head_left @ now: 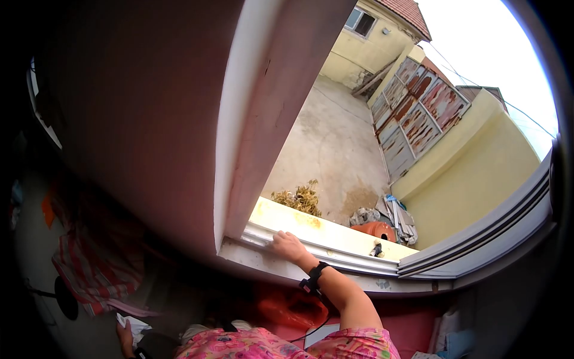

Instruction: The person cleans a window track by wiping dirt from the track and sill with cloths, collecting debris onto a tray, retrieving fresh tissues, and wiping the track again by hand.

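My right hand (290,246) is closed, its curled fingers resting on the white window track (335,257) near the left corner of the frame. Whether anything is pinched in those fingers is hidden. A black band with a small device (313,279) circles that wrist, and a thin cable hangs from it. Low at the left, in shadow, my left hand (126,338) is closed around a crumpled white wipe (134,325); it could be paper or cloth. The window is open above the track, and the sill (242,256) runs along its inner side.
Sliding panes (496,236) are stacked at the right. A small dark object (376,248) sits on the outer ledge. Outside are dry plants (302,197), an orange container (375,230) and a rusty gate (418,110). Striped red fabric (98,269) lies indoors at the left.
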Demonstrator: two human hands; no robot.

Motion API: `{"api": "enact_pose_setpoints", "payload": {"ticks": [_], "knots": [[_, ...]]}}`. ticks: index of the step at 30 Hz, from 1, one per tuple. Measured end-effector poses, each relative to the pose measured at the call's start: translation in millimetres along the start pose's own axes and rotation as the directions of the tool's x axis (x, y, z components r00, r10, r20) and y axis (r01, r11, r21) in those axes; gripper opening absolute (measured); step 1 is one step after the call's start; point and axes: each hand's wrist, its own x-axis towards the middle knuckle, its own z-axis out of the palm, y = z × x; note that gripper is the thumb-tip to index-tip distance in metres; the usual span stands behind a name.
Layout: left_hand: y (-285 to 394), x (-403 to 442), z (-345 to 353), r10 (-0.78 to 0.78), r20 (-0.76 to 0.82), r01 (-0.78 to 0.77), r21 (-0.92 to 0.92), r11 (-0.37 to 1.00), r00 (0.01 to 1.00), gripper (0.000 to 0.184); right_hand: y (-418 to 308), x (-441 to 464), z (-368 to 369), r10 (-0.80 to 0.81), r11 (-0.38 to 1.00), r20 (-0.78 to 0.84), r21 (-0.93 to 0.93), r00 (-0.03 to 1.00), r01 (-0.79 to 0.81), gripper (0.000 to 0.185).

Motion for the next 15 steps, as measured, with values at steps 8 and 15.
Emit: {"api": "enact_pose_setpoints", "payload": {"ticks": [8, 15], "knots": [[113, -31, -2, -0.073, 0.143, 0.092, -0.132, 0.987, 0.987, 0.033, -53, 17, -33, 0.329, 0.916, -0.253, 0.318, 0.910, -0.243, 0.011], [152, -25, 5, -0.112, 0.194, 0.124, -0.052, 0.991, 0.975, 0.037, -78, 9, -18, 0.238, 0.935, -0.088, 0.289, 0.967, -0.204, 0.017]]}}
